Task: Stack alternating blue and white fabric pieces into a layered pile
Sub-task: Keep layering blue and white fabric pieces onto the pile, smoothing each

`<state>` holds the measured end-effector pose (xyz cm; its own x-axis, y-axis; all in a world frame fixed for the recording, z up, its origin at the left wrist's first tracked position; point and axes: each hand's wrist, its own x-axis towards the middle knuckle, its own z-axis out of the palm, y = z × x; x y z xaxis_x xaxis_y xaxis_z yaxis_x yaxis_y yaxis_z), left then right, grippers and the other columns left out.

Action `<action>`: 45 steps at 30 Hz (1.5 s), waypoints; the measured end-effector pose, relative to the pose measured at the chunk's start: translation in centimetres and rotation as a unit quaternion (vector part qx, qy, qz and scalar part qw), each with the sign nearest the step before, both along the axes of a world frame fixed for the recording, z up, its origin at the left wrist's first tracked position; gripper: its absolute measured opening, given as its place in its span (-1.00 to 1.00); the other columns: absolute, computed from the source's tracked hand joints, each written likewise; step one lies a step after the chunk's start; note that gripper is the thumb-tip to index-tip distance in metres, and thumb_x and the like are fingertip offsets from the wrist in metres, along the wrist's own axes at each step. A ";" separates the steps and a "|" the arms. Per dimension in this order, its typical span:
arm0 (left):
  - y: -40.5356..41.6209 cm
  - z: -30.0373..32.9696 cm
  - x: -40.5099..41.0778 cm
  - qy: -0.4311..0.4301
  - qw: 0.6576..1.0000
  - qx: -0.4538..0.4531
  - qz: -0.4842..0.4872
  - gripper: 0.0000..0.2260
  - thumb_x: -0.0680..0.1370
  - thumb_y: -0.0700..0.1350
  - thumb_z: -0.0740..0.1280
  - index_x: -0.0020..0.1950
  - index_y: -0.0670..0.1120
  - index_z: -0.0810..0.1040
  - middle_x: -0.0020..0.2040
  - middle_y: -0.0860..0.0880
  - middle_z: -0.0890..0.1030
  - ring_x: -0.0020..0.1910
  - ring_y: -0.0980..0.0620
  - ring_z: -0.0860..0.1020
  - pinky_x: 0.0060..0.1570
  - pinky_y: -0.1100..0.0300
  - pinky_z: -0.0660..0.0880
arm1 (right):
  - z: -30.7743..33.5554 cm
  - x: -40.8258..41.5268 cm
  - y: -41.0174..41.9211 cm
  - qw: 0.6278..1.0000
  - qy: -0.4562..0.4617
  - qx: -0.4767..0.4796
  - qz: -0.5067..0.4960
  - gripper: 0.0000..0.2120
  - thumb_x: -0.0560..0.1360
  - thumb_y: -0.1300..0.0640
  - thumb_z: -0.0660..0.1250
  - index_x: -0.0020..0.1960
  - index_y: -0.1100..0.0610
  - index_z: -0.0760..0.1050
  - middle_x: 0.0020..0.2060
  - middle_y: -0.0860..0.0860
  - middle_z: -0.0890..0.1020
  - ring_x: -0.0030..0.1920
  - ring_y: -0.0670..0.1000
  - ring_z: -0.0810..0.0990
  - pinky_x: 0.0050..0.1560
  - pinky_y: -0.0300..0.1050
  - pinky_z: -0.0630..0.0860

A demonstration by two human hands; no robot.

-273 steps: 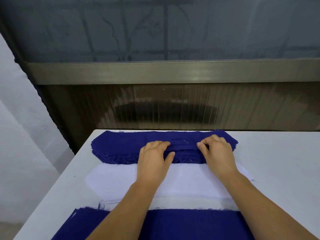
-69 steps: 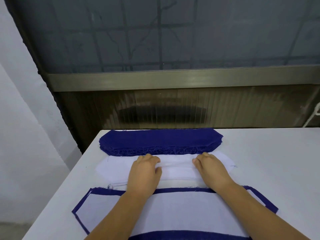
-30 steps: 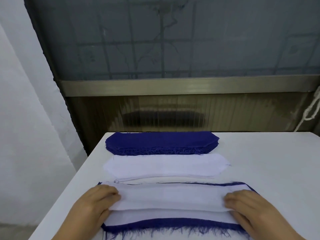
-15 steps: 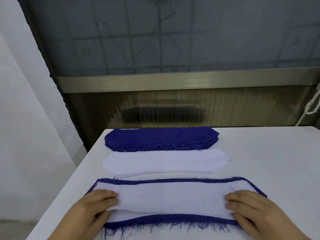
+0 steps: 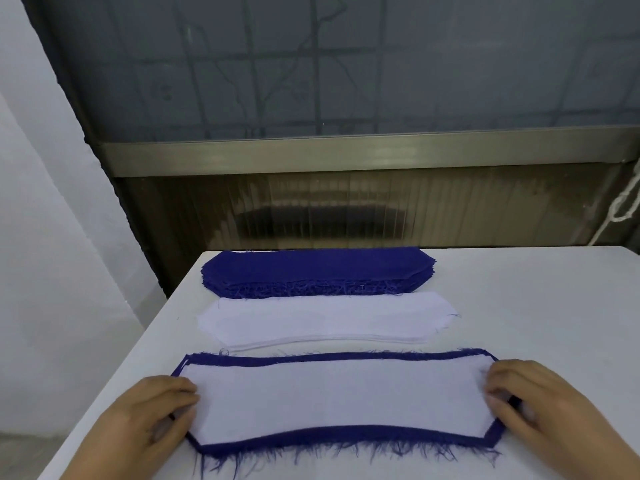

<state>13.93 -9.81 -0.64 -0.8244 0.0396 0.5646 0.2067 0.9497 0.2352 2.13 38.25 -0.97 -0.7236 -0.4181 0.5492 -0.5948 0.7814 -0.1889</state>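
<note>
A white table (image 5: 519, 306) is seen filling the lower part of the view, its far edge set close against a dark ribbed panel (image 5: 346, 209) in which a pale, blurred reflection is caught. Above that panel a brushed metal rail (image 5: 346, 154) is run from side to side. Higher up, a grey frosted window (image 5: 346, 64) is crossed by faint dark grid lines and thin branching shadows. On the left, a plain white wall (image 5: 52, 237) is seen. At the far right edge, a white knotted cord (image 5: 625, 206) is hung beside the panel.
</note>
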 end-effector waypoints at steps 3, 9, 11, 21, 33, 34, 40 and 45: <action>0.2 1.9 -1.2 -0.040 0.997 -0.047 0.052 -0.69 0.45 0.11 0.19 -0.40 0.02 0.56 -0.35 0.20 0.51 -0.36 0.15 0.47 -0.36 0.25 0.43 | 1.6 -0.7 0.3 0.997 -0.035 0.043 -0.045 -0.85 0.43 0.10 0.41 -0.29 0.00 0.51 -0.29 -0.19 0.53 -0.35 -0.11 0.48 -0.25 -0.23 0.38; 6.3 4.5 -8.0 -0.090 0.991 -0.044 0.088 -0.86 0.52 0.00 0.34 -0.21 0.04 0.62 -0.23 0.14 0.57 -0.30 0.17 0.46 -0.25 0.32 0.41 | 4.5 -3.4 -5.4 0.992 -0.125 -0.001 -0.021 -0.86 0.46 0.17 0.39 -0.17 -0.07 0.52 -0.20 -0.25 0.54 -0.20 -0.14 0.53 -0.20 -0.30 0.45; 9.1 4.6 -11.3 -0.088 0.994 -0.027 0.067 -0.88 0.54 0.03 0.31 -0.01 0.09 0.63 -0.05 0.17 0.58 -0.17 0.20 0.46 -0.12 0.40 0.35 | 4.7 -5.4 -7.9 0.990 -0.137 -0.013 -0.003 -0.93 0.53 0.10 0.32 -0.06 -0.07 0.53 -0.10 -0.25 0.54 -0.10 -0.18 0.51 -0.13 -0.42 0.38; 13.1 0.9 -22.5 -0.120 0.985 0.114 0.049 -0.64 0.63 -0.01 0.20 0.42 -0.01 0.40 0.39 0.06 0.43 0.39 0.10 0.33 0.41 0.21 0.21 | 3.5 -16.0 -14.9 0.970 -0.203 -0.121 -0.063 -0.87 0.58 0.16 0.26 0.10 0.06 0.53 0.04 -0.05 0.55 0.01 -0.07 0.51 0.02 -0.22 0.49; 12.5 -0.9 -23.3 -0.075 0.989 0.114 0.057 -0.67 0.60 0.06 0.23 0.35 0.05 0.48 0.30 0.12 0.49 0.31 0.15 0.36 0.37 0.19 0.21 | 3.1 -19.4 -15.3 0.942 -0.301 -0.120 -0.085 -0.94 0.53 0.12 0.34 -0.09 0.06 0.59 -0.04 -0.04 0.56 -0.05 -0.03 0.55 0.05 -0.07 0.55; 12.5 -0.8 -23.4 -0.074 0.989 0.113 0.055 -0.67 0.60 0.07 0.23 0.35 0.05 0.47 0.30 0.12 0.50 0.31 0.15 0.36 0.37 0.19 0.21 | 3.1 -19.6 -15.4 0.940 -0.306 -0.120 -0.093 -0.92 0.55 0.12 0.32 -0.07 0.07 0.59 -0.04 -0.03 0.56 -0.05 -0.03 0.55 0.07 -0.04 0.55; 12.7 -0.8 -23.1 -0.054 0.990 0.113 0.069 -0.65 0.60 0.08 0.23 0.36 0.03 0.47 0.27 0.10 0.53 0.28 0.12 0.40 0.39 0.17 0.20 | 3.0 -19.1 -16.2 0.966 -0.210 0.010 -0.149 -0.79 0.62 0.09 0.16 -0.07 0.14 0.52 -0.10 0.06 0.55 -0.09 0.06 0.54 -0.03 -0.01 0.53; 12.5 -0.5 -23.2 -0.024 0.991 0.102 0.083 -0.69 0.57 0.04 0.29 0.31 0.03 0.52 0.14 0.11 0.59 0.15 0.10 0.47 0.31 0.19 0.23 | 2.3 -18.7 -16.1 0.980 -0.134 0.031 -0.146 -0.80 0.63 0.12 0.14 0.02 0.16 0.51 -0.07 0.08 0.58 -0.03 0.08 0.53 0.00 -0.04 0.50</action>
<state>-9.28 2.67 -1.17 -0.8359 -0.2094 0.5073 0.0363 0.9013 0.4318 -16.60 22.13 1.33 -0.9323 -0.1974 0.3029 -0.2788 0.9260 -0.2547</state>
